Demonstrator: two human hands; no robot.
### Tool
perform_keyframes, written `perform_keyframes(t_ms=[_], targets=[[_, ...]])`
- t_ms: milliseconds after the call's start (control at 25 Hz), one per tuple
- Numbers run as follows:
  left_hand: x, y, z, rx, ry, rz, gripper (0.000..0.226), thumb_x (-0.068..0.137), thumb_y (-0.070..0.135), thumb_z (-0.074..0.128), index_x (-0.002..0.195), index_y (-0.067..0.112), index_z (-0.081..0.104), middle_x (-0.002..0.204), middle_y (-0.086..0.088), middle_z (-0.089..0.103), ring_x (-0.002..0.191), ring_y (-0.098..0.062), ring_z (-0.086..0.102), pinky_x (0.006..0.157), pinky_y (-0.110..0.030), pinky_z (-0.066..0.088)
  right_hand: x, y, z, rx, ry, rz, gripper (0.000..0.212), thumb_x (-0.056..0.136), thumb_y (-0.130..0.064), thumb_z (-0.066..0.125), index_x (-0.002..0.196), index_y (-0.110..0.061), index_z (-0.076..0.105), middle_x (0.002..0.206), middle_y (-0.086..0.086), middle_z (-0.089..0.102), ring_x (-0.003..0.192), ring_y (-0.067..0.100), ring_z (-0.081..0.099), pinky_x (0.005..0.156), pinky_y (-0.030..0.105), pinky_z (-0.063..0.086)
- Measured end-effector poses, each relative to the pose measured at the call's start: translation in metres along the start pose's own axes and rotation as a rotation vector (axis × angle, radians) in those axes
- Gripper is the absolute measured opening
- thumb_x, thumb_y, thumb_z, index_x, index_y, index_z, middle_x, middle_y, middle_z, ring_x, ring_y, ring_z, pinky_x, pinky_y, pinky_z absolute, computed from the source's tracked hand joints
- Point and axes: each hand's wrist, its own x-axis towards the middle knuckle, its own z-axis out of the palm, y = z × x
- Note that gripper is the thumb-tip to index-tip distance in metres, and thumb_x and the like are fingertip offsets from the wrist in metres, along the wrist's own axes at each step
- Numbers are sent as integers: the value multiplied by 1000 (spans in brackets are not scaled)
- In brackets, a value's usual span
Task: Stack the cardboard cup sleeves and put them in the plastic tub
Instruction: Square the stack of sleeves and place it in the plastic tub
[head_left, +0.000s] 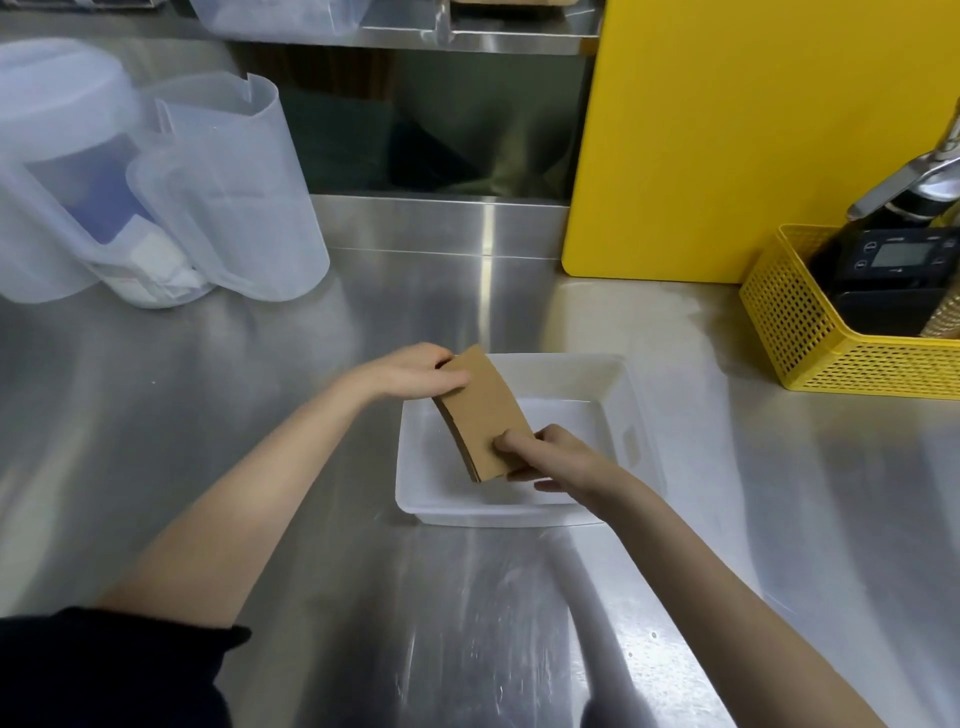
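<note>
A flat stack of brown cardboard cup sleeves (480, 410) hangs over the left part of a white translucent plastic tub (631, 415) on the steel counter. My left hand (415, 371) grips the stack's far end. My right hand (550, 454) pinches its near end, thumb on top and fingers underneath. The stack is tilted, its near end lower inside the tub. The tub's floor looks bare where it shows.
Two translucent plastic jugs (228, 187) stand at the back left. A yellow board (727, 130) leans against the back wall. A yellow mesh basket (831, 332) holding a black digital scale (896, 260) sits at the right. The steel counter (208, 389) stretches around the tub.
</note>
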Motion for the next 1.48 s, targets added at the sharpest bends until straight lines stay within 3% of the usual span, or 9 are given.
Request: perform_keyframes(t_ms=[200,320,480,720,840,1000,1160,1400,1480], targets=[[22,6,10,244,-52,-21,31,86,35,39,59,20,41,72,0,48,81,-24,47,67,-29,34,22,5,-3,-140,-47,103,45,81,-45,51,106,-8,51,99,4,59,91,17,61,82,28,43],[30,6,19,294,-97,-46,33,86,37,37,58,19,40,66,4,45,81,-22,46,63,-29,33,29,7,-3,-202,-98,141,34,82,-45,49,93,-13,50,93,3,58,87,17,59,80,28,41],[38,4,25,286,-145,-109,34,85,40,36,69,12,48,75,0,49,83,-22,47,65,-28,34,35,8,-2,-219,-115,167,27,83,-45,48,76,-19,44,97,4,57,85,18,58,73,25,43],[43,3,33,291,-185,-138,39,89,39,31,98,9,53,115,-13,57,94,-24,45,80,-31,36,41,12,3,-240,-133,171,27,83,-47,46,74,-21,43,102,5,59,87,20,60,72,25,43],[43,3,33,296,-172,-145,45,88,39,32,108,5,53,118,-13,57,94,-24,45,80,-31,36,42,10,2,-268,-144,165,30,84,-46,44,80,-17,48,98,5,60,85,20,61,67,23,42],[41,-1,31,330,-129,-105,38,87,34,36,108,6,51,116,-12,58,92,-23,46,79,-31,38,44,11,0,-315,-156,168,40,82,-50,43,93,-13,52,96,4,62,83,18,62,80,28,46],[27,0,18,327,13,-17,25,88,29,38,81,9,52,96,-14,57,89,-26,47,77,-32,37,43,12,-3,-407,-174,148,56,82,-60,40,100,-9,53,98,6,62,87,18,61,90,32,48],[-8,-25,-2,-64,481,-60,25,87,21,45,103,12,62,108,-12,66,100,-31,59,90,-35,45,44,10,-7,-358,-1,68,72,86,-59,35,113,5,54,104,13,60,97,26,59,82,33,44],[-18,-37,5,-128,496,-128,31,90,27,41,113,13,56,117,-12,63,98,-32,60,85,-34,46,47,10,-7,-292,55,24,71,86,-57,38,124,2,48,108,12,57,101,25,55,83,33,41]])
